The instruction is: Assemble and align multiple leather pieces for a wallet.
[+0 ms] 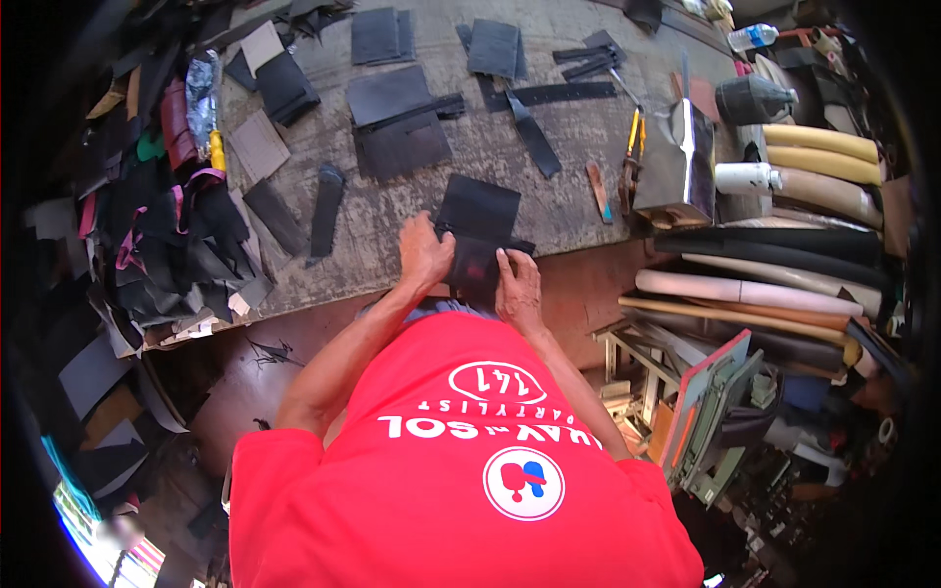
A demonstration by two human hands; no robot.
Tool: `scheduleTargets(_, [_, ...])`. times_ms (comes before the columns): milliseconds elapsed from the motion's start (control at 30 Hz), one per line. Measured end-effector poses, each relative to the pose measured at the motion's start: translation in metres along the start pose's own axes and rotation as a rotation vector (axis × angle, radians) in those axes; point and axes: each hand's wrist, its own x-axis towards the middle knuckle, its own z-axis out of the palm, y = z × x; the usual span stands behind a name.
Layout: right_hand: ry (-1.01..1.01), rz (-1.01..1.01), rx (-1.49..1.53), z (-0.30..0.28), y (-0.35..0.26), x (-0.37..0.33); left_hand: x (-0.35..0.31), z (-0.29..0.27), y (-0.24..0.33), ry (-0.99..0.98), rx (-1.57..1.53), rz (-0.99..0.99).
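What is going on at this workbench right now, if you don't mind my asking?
A person in a red shirt is working a black leather piece at the near edge of the grey worktable. The left hand and right hand both press on it. More cut black pieces and strips lie across the table, with yellow-handled pliers to the right.

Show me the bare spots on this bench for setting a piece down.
Bare bench lies between the dark strip and the black piece both hands hold. Another patch runs from that piece to the brown knife. The scrap heap on the left is crowded, and so are the rolls on the right.
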Motion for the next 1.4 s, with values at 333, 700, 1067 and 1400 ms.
scheduleTargets(333, [0.012, -0.012, 0.190, -0.005, 0.020, -0.001, 0.022, 0.003, 0.007, -0.226, -0.298, -0.119])
scheduleTargets(700, [0.158, 0.171, 0.281, -0.023, 0.014, 0.014, 0.046, -0.030, 0.042, -0.097, -0.543, 0.336])
scheduleTargets(1067, [0.106, 0.199, 0.283, -0.008, 0.017, 0.050, 0.137, -0.102, -0.007, 0.486, 0.193, 0.182])
scheduleTargets(1400, [0.036, 0.164, 0.348, -0.028, 0.037, 0.135, 0.103, -0.079, -0.010, 0.252, 0.397, 0.437])
